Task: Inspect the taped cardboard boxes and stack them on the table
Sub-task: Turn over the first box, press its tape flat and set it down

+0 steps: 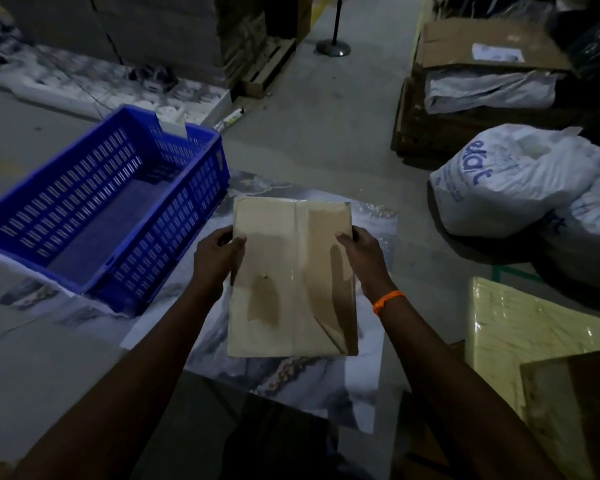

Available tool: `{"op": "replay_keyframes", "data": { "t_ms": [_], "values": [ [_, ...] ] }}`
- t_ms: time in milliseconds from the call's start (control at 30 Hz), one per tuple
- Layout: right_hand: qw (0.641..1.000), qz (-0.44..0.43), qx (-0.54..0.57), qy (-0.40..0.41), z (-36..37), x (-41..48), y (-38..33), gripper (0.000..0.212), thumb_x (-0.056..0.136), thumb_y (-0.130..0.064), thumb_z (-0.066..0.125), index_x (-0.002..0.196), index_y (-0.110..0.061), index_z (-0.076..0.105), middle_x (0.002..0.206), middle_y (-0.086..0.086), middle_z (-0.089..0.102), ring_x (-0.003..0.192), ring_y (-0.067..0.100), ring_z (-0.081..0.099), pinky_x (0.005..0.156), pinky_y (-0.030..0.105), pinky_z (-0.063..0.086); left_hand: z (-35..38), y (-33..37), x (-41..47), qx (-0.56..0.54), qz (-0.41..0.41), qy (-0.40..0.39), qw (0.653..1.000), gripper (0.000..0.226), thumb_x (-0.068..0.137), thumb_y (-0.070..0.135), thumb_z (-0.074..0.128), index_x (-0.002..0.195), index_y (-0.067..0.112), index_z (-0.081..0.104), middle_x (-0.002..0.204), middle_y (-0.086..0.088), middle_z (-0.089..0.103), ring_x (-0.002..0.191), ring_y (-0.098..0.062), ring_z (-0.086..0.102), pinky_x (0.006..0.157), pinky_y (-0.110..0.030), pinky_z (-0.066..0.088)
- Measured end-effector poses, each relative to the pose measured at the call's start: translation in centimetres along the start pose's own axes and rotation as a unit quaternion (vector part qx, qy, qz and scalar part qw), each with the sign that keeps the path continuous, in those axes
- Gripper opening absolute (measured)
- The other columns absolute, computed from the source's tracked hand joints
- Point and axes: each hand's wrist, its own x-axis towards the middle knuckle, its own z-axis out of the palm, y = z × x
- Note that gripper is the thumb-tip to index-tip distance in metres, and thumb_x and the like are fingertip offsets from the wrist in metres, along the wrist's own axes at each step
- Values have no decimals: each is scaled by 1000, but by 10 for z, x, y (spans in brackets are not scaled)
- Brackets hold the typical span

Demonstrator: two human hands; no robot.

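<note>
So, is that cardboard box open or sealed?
Sealed: the cardboard box has its flaps lying flat, with glossy tape over the centre seam.

Left hand [215, 259] and right hand [362, 252] gripping, forearms extended.

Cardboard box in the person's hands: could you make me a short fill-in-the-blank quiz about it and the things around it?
1. The cardboard box is gripped by the left hand and right hand, so by ____ hands.
2. The slotted crate to the box's left is ____ in colour.
3. The wristband on the right wrist is ____ in colour.
4. The white sack lies on the box's ____ side.
Missing words: two; blue; orange; right.
</note>
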Motion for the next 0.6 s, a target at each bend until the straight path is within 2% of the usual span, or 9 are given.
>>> {"op": "replay_keyframes", "data": {
  "t_ms": [100, 167, 200, 267, 367, 433, 500, 600],
  "values": [
    [997, -40, 42, 48, -12, -12, -22, 33, 92, -38, 71, 119, -21, 69, 117, -5, 73, 111, 14, 67, 99, 41, 55, 0, 19, -13, -46, 38, 27, 998, 18, 94, 39, 68, 112, 33, 69, 115, 5, 72, 110, -14, 68, 96, -50, 57],
    [992, -44, 83, 84, -20, -27, -28, 26, 96, -48, 67, 110, -26, 68, 109, -3, 73, 105, 16, 69, 93, 43, 57, 1, 27, -26, -84, 47, 39, 995, 32, 92, 55, 65, 101, 25, 69, 109, -4, 72, 106, -21, 69, 93, -54, 58],
    [989, -38, 103, 98, -22, -36, -29, 30, 96, -58, 62, 104, -29, 68, 104, 0, 74, 101, 20, 70, 90, 47, 58, 2, 29, -34, -111, 41, 46, 992, 42, 90, 62, 63, 97, 21, 68, 108, -7, 72, 106, -23, 69, 92, -54, 58],
    [986, -24, 121, 111, -26, -56, -23, 45, 92, -72, 54, 96, -29, 66, 99, 11, 72, 98, 31, 70, 90, 58, 58, 3, 24, -50, -153, 20, 47, 987, 49, 89, 66, 59, 100, 19, 67, 110, -4, 73, 108, -19, 69, 93, -49, 58],
    [983, -17, 127, 129, -27, -86, -5, 49, 89, -80, 50, 87, -32, 63, 102, 20, 68, 99, 39, 68, 90, 65, 55, 2, 7, -73, -143, 16, 50, 988, 58, 91, 67, 58, 99, 10, 65, 105, 2, 71, 102, -14, 68, 94, -50, 57],
    [982, -15, 124, 142, -27, -103, 2, 49, 86, -83, 51, 87, -36, 64, 99, 15, 70, 98, 36, 68, 89, 65, 55, 1, -4, -87, -140, 23, 52, 989, 62, 94, 63, 57, 101, 2, 62, 103, -4, 71, 99, -14, 69, 92, -48, 58],
    [982, -14, 111, 150, -27, -116, 6, 48, 84, -84, 53, 90, -38, 64, 99, 5, 71, 98, 28, 69, 90, 61, 57, -1, -11, -101, -156, 18, 52, 986, 50, 96, 57, 57, 100, 7, 63, 107, -8, 72, 103, -16, 70, 90, -42, 58],
    [983, -17, 98, 153, -27, -131, 10, 48, 83, -82, 55, 94, -36, 64, 99, -3, 70, 99, 20, 68, 89, 50, 59, -4, -22, -116, -172, 4, 60, 983, 43, 91, 55, 58, 95, 12, 64, 106, -10, 72, 106, -22, 70, 92, -42, 57]
  ]
}}
